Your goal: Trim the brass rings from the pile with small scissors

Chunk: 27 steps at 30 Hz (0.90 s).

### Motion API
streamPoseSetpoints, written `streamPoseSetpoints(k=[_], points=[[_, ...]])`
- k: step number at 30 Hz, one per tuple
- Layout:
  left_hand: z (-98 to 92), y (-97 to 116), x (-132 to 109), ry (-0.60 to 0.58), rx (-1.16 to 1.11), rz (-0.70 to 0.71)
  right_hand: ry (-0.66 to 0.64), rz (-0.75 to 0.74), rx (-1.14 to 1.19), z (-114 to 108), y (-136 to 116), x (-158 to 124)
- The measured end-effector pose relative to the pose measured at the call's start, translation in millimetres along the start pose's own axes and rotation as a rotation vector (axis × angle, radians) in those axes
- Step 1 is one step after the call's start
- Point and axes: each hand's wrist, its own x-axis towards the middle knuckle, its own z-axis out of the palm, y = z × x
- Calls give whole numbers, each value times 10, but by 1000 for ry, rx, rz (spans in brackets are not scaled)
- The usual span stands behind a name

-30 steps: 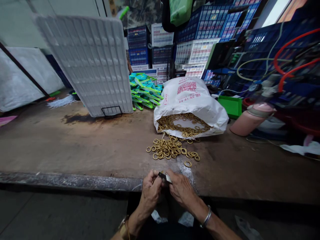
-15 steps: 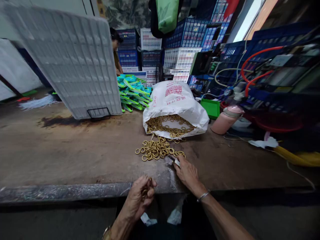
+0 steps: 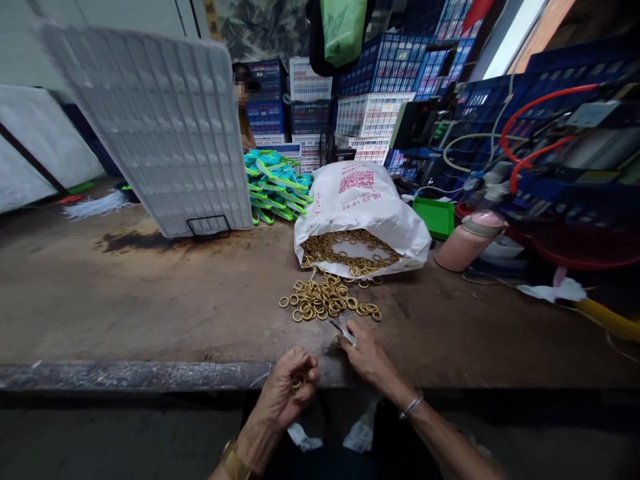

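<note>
My left hand point(image 3: 286, 387) is curled at the table's front edge around several brass-coloured rings point(image 3: 298, 381), seen between thumb and fingers. Over the tabletop, my right hand point(image 3: 364, 353) grips a small knife point(image 3: 347, 333) with a narrow dark blade and a whitish handle. Beside its fingertips shows one ring point(image 3: 336, 339); whether they pinch it I cannot tell. Beyond both hands lies a loose pile of rings point(image 3: 320, 298). Behind the pile, a white woven sack point(image 3: 360, 200) lies on its side, its mouth facing me with more rings inside.
An upright pale ribbed panel point(image 3: 165, 133) stands in a black wire stand at left. Next to it are teal and green pieces point(image 3: 275, 187). To the right are a green tray point(image 3: 436, 217), a pink bottle point(image 3: 470, 241) and red hoses. A person sits behind the panel; stacked crates point(image 3: 375, 115) stand beyond.
My right hand has drawn back slightly from the pile towards me, with a ring now by its fingertips. My left hand has turned a little, showing its rings more. The view has shifted slightly left.
</note>
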Motion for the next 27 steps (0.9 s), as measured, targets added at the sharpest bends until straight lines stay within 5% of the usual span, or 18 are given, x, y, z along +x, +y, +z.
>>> streamPoseSetpoints(k=[3,7,12,18,22,27], points=[[7,-13,21,68,175,104,-110,16,337,101,-174,-5],[-7,-39,53,175,511,335,-336,220,704,135,-396,-42],[-60,-60,47,75,804,549,-543,376,973,83,-535,-90],[-70,-16,17,4,882,566,-551,386,1008,95,-558,-133],[-60,4,16,105,939,587,-436,325,948,161,-516,-155],[-26,-15,0,65,834,518,-277,155,669,199,-487,-114]])
